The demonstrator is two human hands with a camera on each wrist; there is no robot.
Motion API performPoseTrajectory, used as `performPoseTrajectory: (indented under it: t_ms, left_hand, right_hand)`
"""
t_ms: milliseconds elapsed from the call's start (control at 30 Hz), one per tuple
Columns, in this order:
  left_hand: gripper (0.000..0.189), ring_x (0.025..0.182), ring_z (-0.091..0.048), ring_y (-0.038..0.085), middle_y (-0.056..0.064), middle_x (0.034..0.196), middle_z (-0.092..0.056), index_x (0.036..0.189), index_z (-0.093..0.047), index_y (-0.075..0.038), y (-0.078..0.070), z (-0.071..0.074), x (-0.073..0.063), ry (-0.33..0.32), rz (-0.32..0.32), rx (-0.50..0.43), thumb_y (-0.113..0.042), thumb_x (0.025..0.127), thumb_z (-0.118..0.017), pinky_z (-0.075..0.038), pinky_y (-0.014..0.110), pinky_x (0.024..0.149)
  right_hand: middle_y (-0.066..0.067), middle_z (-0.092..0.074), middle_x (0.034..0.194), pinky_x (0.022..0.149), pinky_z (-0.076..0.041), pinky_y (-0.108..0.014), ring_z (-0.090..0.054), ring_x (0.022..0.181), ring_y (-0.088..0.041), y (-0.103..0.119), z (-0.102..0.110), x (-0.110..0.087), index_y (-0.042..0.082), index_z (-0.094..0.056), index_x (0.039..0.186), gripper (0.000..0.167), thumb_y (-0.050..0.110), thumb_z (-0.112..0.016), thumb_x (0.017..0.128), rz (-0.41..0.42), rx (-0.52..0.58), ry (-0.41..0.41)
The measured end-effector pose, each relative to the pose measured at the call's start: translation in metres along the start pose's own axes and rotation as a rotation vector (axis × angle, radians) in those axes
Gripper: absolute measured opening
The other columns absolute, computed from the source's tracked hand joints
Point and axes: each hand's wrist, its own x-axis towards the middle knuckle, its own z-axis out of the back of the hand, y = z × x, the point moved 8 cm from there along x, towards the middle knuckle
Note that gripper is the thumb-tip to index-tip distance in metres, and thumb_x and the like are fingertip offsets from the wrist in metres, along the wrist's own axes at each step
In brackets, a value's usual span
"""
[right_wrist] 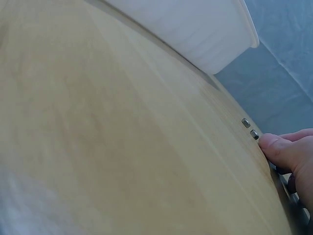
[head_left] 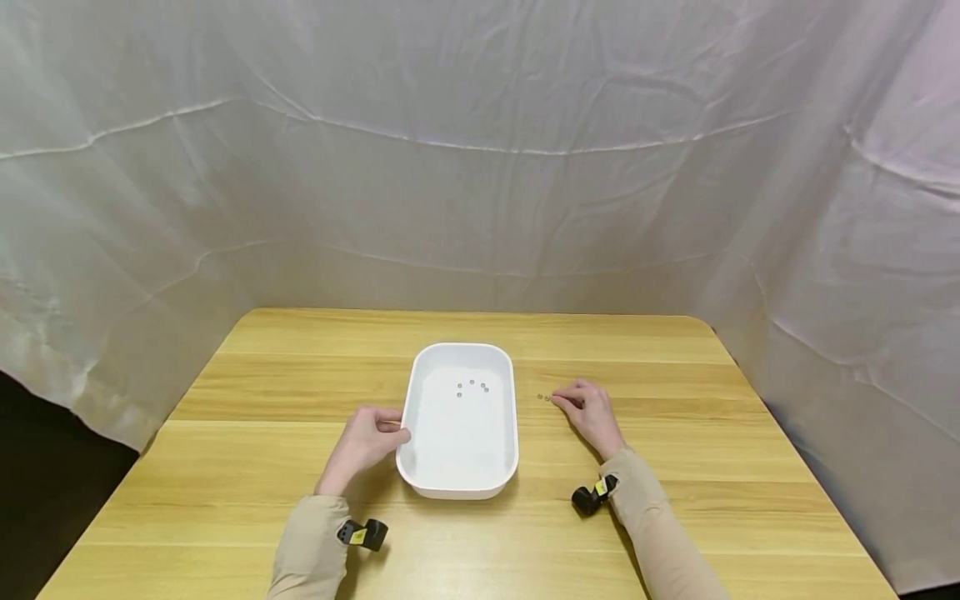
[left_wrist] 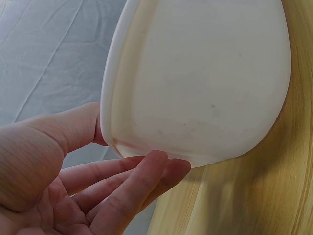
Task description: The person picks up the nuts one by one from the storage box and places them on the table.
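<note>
A white rectangular tray [head_left: 459, 450] sits in the middle of the table. My left hand [head_left: 369, 440] grips its left rim, thumb over the edge and fingers against the outside; the left wrist view shows these fingers [left_wrist: 128, 193] at the white wall. Several small metal nuts [head_left: 472, 382] lie inside, toward the far end. To the right of the tray, two more nuts [right_wrist: 246, 123] rest on the tabletop. My right hand [head_left: 591, 412] is right beside them, thumb and forefinger brought together at the table surface. Whether a nut is between those fingertips is hidden.
The light wooden table [head_left: 247, 467] has rounded far corners. A pale grey curtain [head_left: 480, 208] hangs behind it and along both sides. Each sleeve carries a small black wrist camera [head_left: 592, 497].
</note>
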Motion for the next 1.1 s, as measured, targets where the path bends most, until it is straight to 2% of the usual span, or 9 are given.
performPoseTrajectory:
  t_ms: [467, 767, 1100]
  left_hand:
    - [0.037, 0.098, -0.074, 0.034, 0.026, 0.107, -0.075, 0.116, -0.07, 0.007, -0.0001, 0.0004, 0.0, 0.001, 0.007, 0.001, -0.006, 0.082, -0.069, -0.062, 0.042, 0.085]
    - [0.037, 0.098, -0.074, 0.033, 0.026, 0.107, -0.075, 0.116, -0.07, 0.007, 0.0, 0.0001, -0.0002, 0.004, 0.009, 0.002, -0.006, 0.082, -0.069, -0.062, 0.042, 0.085]
    - [0.037, 0.098, -0.074, 0.033, 0.026, 0.107, -0.075, 0.116, -0.07, 0.008, 0.0002, 0.0004, 0.0001, 0.004, 0.014, 0.009, -0.007, 0.082, -0.069, -0.062, 0.042, 0.085]
  right_hand:
    - [-0.004, -0.065, 0.073, 0.055, -0.038, -0.017, -0.045, 0.061, -0.003, -0.0017, -0.0006, -0.0005, 0.003, -0.081, 0.09, 0.007, 0.005, -0.077, 0.084, -0.001, 0.034, 0.009]
    - [-0.007, -0.069, 0.077, 0.057, -0.042, -0.019, -0.05, 0.064, -0.005, -0.0006, 0.0001, -0.0008, 0.002, -0.08, 0.09, 0.007, 0.003, -0.077, 0.084, -0.016, 0.026, 0.009]
    - [-0.007, -0.071, 0.08, 0.06, -0.047, -0.019, -0.059, 0.067, -0.011, -0.0013, 0.0002, -0.001, 0.002, -0.081, 0.092, 0.008, 0.004, -0.076, 0.086, -0.041, 0.032, 0.02]
